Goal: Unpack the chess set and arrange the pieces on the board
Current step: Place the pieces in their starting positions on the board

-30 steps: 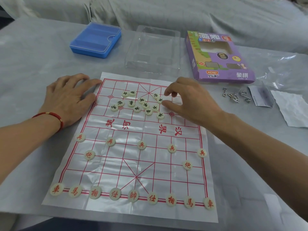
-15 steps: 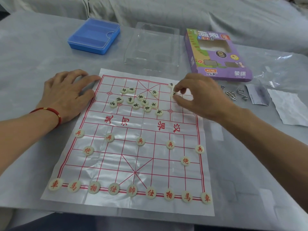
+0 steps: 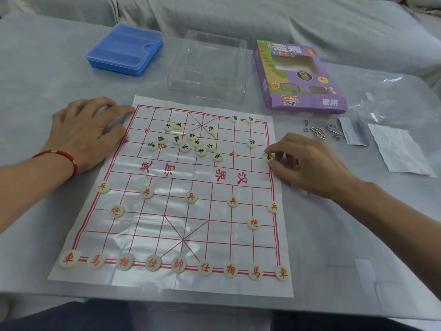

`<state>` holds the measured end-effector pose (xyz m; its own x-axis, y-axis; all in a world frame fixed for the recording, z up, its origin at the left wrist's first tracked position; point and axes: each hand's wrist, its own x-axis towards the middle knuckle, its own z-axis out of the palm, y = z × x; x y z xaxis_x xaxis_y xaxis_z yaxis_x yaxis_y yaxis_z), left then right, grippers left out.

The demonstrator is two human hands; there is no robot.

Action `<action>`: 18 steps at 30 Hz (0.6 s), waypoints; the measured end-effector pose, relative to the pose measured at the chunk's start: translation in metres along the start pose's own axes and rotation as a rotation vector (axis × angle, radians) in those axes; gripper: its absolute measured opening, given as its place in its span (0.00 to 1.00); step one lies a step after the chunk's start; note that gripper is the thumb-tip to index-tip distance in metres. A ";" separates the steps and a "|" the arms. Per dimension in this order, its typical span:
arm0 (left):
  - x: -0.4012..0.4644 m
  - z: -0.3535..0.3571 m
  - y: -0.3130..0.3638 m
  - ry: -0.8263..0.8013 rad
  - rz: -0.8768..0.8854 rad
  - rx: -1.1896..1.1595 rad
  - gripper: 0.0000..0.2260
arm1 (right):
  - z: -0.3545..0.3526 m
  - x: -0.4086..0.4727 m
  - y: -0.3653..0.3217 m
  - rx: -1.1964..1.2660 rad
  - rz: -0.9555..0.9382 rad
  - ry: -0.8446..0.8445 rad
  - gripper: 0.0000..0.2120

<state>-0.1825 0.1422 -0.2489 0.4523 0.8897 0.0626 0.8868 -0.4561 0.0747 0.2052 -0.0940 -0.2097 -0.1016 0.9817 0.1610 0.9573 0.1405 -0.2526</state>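
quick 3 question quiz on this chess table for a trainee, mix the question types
1. True or false: the right hand pinches a black-lettered piece at the board's right edge.
2. Which colour of lettering marks the fully arranged near rows? A) red B) black C) green
3. Fill in: the left hand rests flat by the board's far ____ corner.

Key: 1 true; 2 A; 3 left
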 end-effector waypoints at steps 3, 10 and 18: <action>-0.001 -0.001 0.001 0.000 0.003 -0.003 0.23 | 0.003 0.002 0.002 0.009 0.000 -0.001 0.12; 0.000 -0.001 0.001 0.001 0.008 -0.015 0.27 | 0.002 0.003 0.002 0.029 0.007 0.009 0.11; -0.001 -0.002 0.005 0.010 -0.017 -0.004 0.22 | -0.003 0.012 -0.013 0.021 0.039 0.124 0.14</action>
<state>-0.1786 0.1388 -0.2465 0.4363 0.8970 0.0712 0.8939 -0.4411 0.0795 0.1921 -0.0844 -0.2012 -0.0286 0.9633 0.2669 0.9540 0.1059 -0.2803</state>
